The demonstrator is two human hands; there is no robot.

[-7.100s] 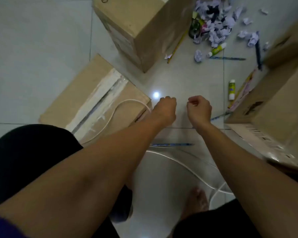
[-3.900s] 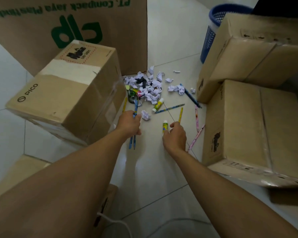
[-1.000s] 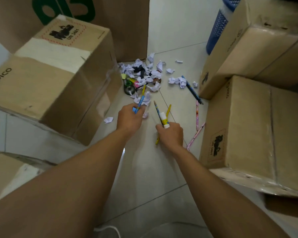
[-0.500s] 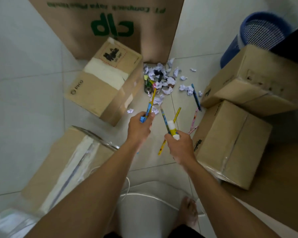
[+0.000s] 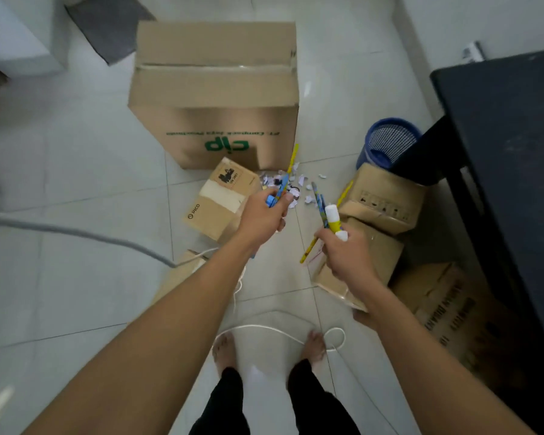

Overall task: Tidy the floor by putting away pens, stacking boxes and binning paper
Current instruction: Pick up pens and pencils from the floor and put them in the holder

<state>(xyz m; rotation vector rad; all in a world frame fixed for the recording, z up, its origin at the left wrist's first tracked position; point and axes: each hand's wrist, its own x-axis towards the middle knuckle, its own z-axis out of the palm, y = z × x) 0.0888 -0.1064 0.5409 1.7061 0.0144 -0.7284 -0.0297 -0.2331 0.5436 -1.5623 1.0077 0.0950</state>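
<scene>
You stood over the floor — left hand (image 5: 266,215) gripping pens (image 5: 285,177), right hand (image 5: 347,257) gripping pencils and a glue stick (image 5: 333,219), both bundles pointing away from you.

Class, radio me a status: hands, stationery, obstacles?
Left hand grips pens. Right hand grips glue stick with pencils. Paper scraps still on floor; white cable at feet.

Large box (image 5: 214,95): on floor (image 5: 76,171), farthest back. Paper scraps (image 5: 291,183): on floor before it. Small box (image 5: 220,199): left of scraps. Stacked boxes (image 5: 380,202): right of scraps. Bin (image 5: 387,142): behind the stack, beside desk (image 5: 509,152) at right.
</scene>
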